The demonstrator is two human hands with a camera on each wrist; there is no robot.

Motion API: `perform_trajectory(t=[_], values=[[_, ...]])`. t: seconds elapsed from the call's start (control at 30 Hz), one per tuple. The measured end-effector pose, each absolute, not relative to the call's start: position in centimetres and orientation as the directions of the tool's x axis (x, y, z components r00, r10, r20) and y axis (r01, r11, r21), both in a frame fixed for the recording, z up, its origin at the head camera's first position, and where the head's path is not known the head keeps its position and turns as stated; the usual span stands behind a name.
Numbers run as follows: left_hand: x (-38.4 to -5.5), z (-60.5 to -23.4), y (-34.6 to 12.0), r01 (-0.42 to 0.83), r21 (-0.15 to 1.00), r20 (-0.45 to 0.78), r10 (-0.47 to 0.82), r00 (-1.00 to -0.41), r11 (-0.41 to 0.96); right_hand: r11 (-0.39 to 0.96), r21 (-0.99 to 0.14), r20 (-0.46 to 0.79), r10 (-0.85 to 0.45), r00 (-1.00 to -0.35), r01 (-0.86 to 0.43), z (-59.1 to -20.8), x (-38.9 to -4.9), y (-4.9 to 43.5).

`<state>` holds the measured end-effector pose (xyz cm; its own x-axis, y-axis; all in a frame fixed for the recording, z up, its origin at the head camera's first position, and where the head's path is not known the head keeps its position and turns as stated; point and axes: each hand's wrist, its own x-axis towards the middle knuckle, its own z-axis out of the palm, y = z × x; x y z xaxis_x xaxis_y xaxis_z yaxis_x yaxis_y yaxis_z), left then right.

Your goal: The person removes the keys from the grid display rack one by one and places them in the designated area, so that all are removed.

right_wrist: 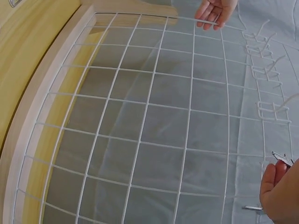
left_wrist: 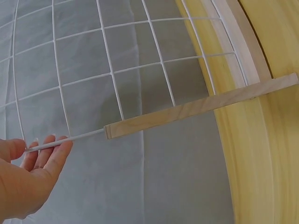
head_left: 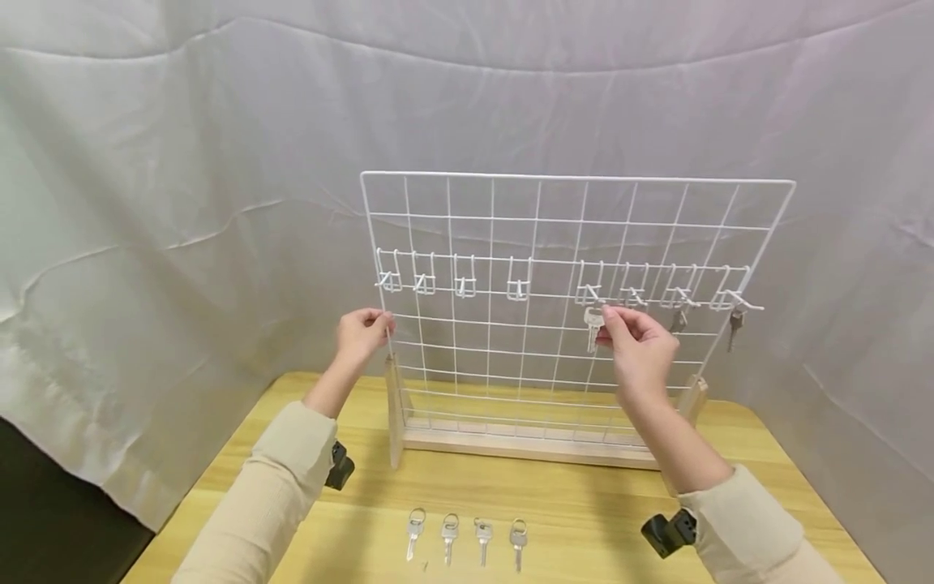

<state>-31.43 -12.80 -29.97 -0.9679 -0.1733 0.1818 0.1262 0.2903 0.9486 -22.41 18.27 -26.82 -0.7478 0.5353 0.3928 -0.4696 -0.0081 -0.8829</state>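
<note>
A white wire grid [head_left: 503, 323] stands upright in a wooden base [head_left: 525, 456], with a row of white hooks across it. My left hand [head_left: 362, 332] grips the grid's left edge wire; in the left wrist view, the thumb and fingers of that hand [left_wrist: 35, 172] lie on opposite sides of the wire. With thumb and fingers, my right hand [head_left: 642, 349] pinches a silver key [head_left: 593, 324] just below a hook [head_left: 589, 294] right of the middle. Whether its ring is on that hook I cannot tell. Other keys hang at the right, including one on the end hook [head_left: 736, 324].
Several keys with rings lie in a row on the yellow wood-grain table [head_left: 584, 535], among them a leftmost key [head_left: 414, 531]. The hooks stick out towards me. Grey cloth [head_left: 467, 105] surrounds the table at the back and sides.
</note>
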Motion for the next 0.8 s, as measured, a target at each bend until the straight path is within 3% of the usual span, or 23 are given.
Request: perform_trajectory(t=[0.23, 0.53, 0.8], values=[[-31.5, -30.3, -12.5, 0.149, 0.912, 0.244, -0.213, -0.946, 0.383, -0.028, -0.887, 0.374, 0.542, -0.752, -0.461, -26.8, -21.5, 18.8], [-31.6, -30.3, -12.0, 0.142, 0.894, 0.277, -0.275, -0.921, 0.424, 0.023, -0.963, 0.248, 0.469, -0.848, -0.269, -27.4, -19.9, 19.6], [-31.7, -30.1, -11.6, 0.141, 0.904, 0.269, -0.279, -0.922, 0.403, -0.059, -0.987, 0.123, 0.335, -0.934, -0.151, -29.3, -18.7, 20.6]])
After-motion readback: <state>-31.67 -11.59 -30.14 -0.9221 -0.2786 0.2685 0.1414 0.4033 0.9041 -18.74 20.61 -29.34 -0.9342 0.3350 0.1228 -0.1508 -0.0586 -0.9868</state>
